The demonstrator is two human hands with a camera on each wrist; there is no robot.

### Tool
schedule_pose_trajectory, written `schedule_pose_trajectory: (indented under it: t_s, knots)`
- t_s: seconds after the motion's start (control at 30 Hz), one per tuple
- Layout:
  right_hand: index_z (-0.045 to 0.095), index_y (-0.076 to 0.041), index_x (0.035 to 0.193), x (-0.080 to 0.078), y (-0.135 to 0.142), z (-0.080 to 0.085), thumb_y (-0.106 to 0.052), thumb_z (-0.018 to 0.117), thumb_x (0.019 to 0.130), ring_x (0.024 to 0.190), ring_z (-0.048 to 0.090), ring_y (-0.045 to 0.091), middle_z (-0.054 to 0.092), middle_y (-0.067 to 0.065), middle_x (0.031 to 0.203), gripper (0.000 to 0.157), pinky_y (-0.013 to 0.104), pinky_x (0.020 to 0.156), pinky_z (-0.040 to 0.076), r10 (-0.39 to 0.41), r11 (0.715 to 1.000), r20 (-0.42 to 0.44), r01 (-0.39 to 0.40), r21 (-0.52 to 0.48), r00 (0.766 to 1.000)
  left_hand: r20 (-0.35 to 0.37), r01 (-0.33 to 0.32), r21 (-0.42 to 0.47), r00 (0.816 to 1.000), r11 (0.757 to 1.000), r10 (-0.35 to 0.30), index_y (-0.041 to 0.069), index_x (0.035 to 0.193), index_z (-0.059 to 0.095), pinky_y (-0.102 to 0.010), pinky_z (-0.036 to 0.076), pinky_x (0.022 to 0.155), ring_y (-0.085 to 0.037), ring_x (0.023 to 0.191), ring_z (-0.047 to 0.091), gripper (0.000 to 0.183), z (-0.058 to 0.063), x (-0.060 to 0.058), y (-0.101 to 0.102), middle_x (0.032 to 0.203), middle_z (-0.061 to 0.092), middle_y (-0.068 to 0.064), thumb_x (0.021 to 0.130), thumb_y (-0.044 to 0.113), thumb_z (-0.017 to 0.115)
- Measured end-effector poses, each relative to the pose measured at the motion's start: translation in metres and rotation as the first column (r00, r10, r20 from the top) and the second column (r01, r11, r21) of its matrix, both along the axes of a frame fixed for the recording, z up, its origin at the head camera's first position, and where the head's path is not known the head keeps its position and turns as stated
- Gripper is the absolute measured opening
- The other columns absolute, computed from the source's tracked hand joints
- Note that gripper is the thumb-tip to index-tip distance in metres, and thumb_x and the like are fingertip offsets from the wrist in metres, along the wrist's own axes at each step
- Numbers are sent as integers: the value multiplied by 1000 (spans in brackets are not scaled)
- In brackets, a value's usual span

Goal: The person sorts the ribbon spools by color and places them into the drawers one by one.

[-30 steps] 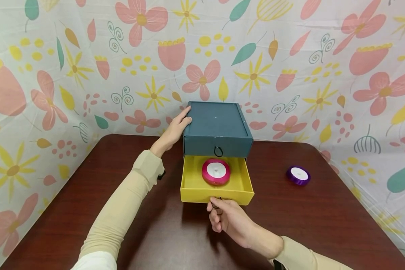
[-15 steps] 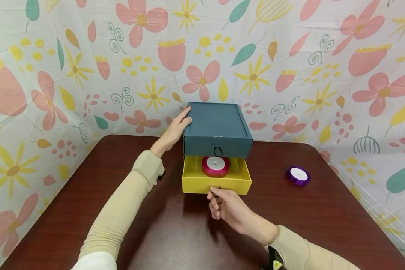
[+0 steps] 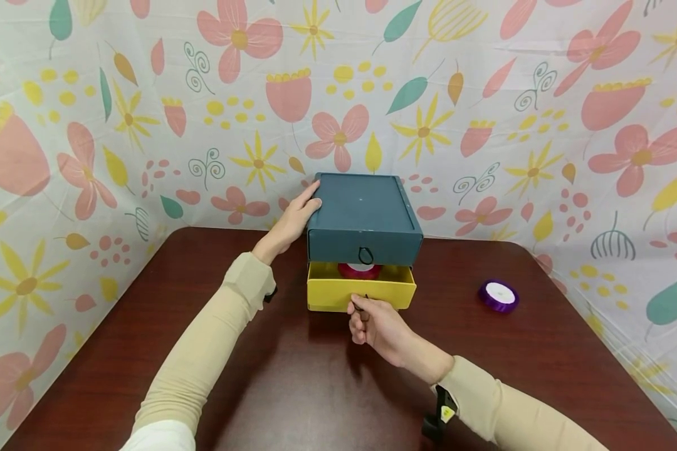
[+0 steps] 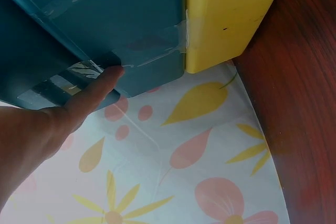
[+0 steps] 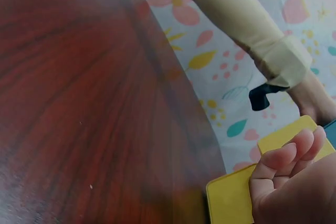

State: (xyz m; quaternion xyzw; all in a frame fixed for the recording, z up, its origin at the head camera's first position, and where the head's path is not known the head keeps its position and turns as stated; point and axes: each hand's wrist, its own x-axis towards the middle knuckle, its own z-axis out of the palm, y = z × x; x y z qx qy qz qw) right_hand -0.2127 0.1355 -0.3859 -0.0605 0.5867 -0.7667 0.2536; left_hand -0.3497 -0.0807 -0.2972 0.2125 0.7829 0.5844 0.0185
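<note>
A small drawer cabinet has a blue upper part and a yellow lower drawer that stands partly pulled out. Inside the drawer lies a pink ribbon roll, its back half hidden under the blue part. My right hand pinches the dark pull loop on the yellow front with thumb and curled fingers. Against the cabinet's left side rests my left hand, fingers stretched along the blue wall; the left wrist view shows a finger touching this wall.
A purple ribbon roll lies on the dark wooden table, right of the cabinet. Another black loop hangs on the blue front. Behind the table hangs a flower-printed cloth.
The yellow drawer has slid inward under the blue part, with my right hand moving forward on its loop. Less of the pink roll shows now. My left hand stays in place.
</note>
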Motion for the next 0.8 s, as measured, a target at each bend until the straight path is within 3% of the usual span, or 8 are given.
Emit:
schedule_pose_trajectory:
  t_s: [0.27,0.8]
  knots:
    - [56,-13,82,-14,-1,0,-31,41,104,51,45,8,50,-5,55,32,23,58,39,-14,1000,9,14,-13,1000,24,26,-15,999,1000,-26,20,157,12,-50,15,121,-24,152,5,57,4,1,-1,164,5,-2,105,28,35]
    - [55,-12,84,-32,-2,0,-30,41,105,51,43,10,49,-4,56,31,25,60,38,-21,1000,-12,21,-7,1000,-19,6,-14,1000,1000,-6,26,157,14,-49,21,119,-23,151,11,59,-2,0,-1,164,8,0,103,39,36]
